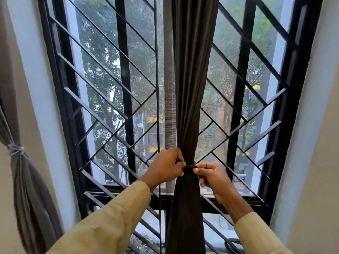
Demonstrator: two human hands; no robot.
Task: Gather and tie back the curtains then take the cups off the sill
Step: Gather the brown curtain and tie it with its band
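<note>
My left hand point(167, 165) and right hand point(211, 176) each pinch an end of the dark tie point(190, 166) cinched around the brown curtain point(189, 99), gathered at the window's centre before the black grille point(126, 99). Open glass either side. Grey curtain point(20, 162) (already bound) hangs at the left wall edge.

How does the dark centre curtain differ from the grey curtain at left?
The dark centre curtain is dark brown; the grey curtain is lighter. The dark centre curtain hangs mid-window with both hands, left and right, pinching a tie round it; the grey curtain sits by the wall, untouched, bound with pale cord. Both are gathered into a bunch.
</note>
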